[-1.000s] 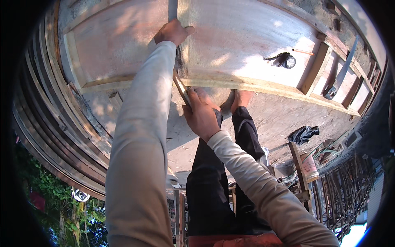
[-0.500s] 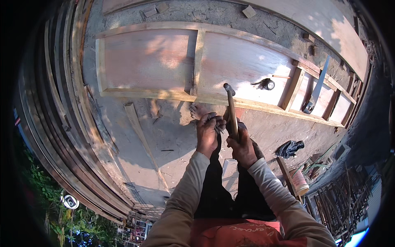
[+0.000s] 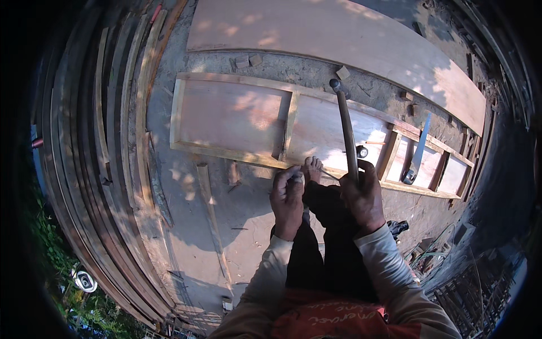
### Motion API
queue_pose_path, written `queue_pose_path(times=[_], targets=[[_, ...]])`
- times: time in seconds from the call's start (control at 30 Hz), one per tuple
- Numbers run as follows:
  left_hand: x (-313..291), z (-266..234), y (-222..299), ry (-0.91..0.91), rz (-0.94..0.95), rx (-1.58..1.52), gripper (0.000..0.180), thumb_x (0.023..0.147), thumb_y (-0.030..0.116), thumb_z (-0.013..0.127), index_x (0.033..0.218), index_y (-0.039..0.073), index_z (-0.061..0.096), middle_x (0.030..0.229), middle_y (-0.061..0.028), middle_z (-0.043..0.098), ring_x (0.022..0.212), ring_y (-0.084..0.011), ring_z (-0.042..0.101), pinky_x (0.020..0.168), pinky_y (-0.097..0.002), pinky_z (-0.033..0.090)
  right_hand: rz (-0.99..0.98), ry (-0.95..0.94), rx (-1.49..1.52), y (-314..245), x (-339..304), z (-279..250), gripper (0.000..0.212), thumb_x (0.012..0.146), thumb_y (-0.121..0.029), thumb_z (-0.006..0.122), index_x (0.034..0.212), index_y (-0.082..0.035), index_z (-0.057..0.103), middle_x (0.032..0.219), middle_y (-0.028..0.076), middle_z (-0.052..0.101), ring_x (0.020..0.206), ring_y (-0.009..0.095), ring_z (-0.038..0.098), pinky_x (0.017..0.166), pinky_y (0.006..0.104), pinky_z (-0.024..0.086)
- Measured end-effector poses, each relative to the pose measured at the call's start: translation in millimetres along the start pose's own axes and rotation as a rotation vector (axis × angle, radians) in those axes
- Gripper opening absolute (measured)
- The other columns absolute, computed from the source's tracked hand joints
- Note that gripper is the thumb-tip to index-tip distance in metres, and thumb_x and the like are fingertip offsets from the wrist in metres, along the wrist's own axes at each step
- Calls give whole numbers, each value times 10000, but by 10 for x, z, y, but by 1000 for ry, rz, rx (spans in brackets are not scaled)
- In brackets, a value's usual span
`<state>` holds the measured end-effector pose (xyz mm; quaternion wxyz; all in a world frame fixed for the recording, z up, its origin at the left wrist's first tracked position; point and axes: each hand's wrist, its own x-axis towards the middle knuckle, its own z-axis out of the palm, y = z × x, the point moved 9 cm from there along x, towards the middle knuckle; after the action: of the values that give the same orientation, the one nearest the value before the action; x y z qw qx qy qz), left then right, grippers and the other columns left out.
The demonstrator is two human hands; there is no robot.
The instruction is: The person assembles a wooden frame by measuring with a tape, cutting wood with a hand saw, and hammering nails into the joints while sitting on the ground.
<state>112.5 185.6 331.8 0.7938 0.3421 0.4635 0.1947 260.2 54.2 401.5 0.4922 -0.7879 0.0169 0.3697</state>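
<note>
My right hand (image 3: pixel 364 198) is wrapped round the wooden handle of a hammer (image 3: pixel 346 127), its metal head raised at the far end. Close by on the left, my left hand (image 3: pixel 287 198) is closed, fingertips pinched together; what they hold is too small to make out. Both hands hover at the near side of a long wooden frame (image 3: pixel 237 155) with a panel under its crosspieces. One bare foot (image 3: pixel 312 168) rests at the frame's near rail, between the hands.
A handsaw (image 3: pixel 418 152) lies across the frame's right part, near a black tape measure (image 3: pixel 362 151) and a thin pencil-like stick (image 3: pixel 375 143). Beyond is a large plywood sheet (image 3: pixel 339 34). Long boards (image 3: pixel 116 141) are stacked at the left. A loose strip of wood (image 3: pixel 212 214) lies on the ground.
My view has shifted, so the frame sits lower and further right. The hands have moved apart, the hammer is lifted higher, and a foot has come up to the near rail.
</note>
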Motion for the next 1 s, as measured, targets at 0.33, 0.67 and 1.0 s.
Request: queue_pose_path(times=[0.33, 0.67, 1.0], targets=[[640, 533, -198, -122, -345, 12, 155, 952, 108, 698, 1077, 20, 720, 826, 9, 642, 626, -39, 474, 540, -200, 339, 199, 3, 334, 124, 624, 462, 404, 947, -34, 597, 1293, 43, 402, 855, 82, 596, 641, 104, 559, 558, 255, 477], [3714, 282, -771, -122, 179, 823, 210, 904, 183, 672, 1025, 25, 736, 810, -68, 709, 688, -177, 617, 690, -308, 512, 200, 94, 593, 674, 1454, 59, 433, 955, -152, 621, 1311, 33, 458, 851, 101, 616, 582, 110, 555, 442, 276, 443], [4980, 791, -1571, -431, 173, 1354, 307, 864, 315, 684, 1037, 71, 754, 878, -162, 736, 832, -302, 720, 791, -377, 535, 369, -73, 253, 875, 2265, -25, 503, 1023, -201, 557, 1428, 19, 357, 790, 32, 540, 557, 108, 531, 472, 282, 477]])
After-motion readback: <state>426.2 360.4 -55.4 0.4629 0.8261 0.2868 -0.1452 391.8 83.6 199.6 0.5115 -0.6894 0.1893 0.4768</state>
